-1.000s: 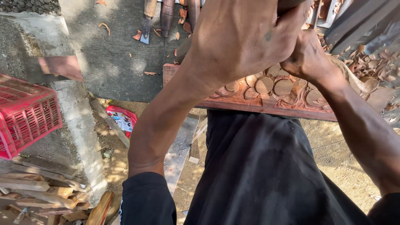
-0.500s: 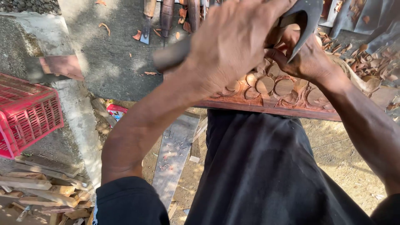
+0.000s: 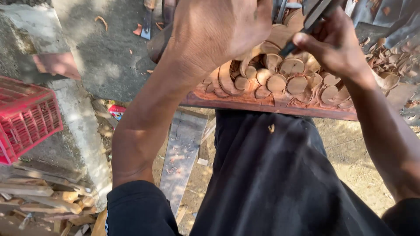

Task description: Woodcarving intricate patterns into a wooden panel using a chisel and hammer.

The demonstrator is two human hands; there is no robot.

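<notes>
A reddish carved wood panel (image 3: 280, 85) with rounded petal shapes lies across the bench in front of my dark-clothed lap. My left hand (image 3: 218, 30) hovers over its left part, closed around the dark handle of a mallet (image 3: 155, 43) that sticks out to the left. My right hand (image 3: 334, 43) grips a dark metal chisel (image 3: 306, 26). The chisel's tip rests among the carved petals. The mallet's head is hidden behind my left hand.
Curled wood shavings (image 3: 387, 57) litter the bench at the right. A red plastic crate (image 3: 26, 118) sits on a concrete ledge at the left, with scrap wood (image 3: 39, 196) below it. A grey plank (image 3: 183, 148) leans under the bench. More tools (image 3: 146, 22) lie at the top.
My left hand has swung down and forward with the mallet. The right hand has shifted the chisel's angle on the petals. The view has moved closer to the panel.
</notes>
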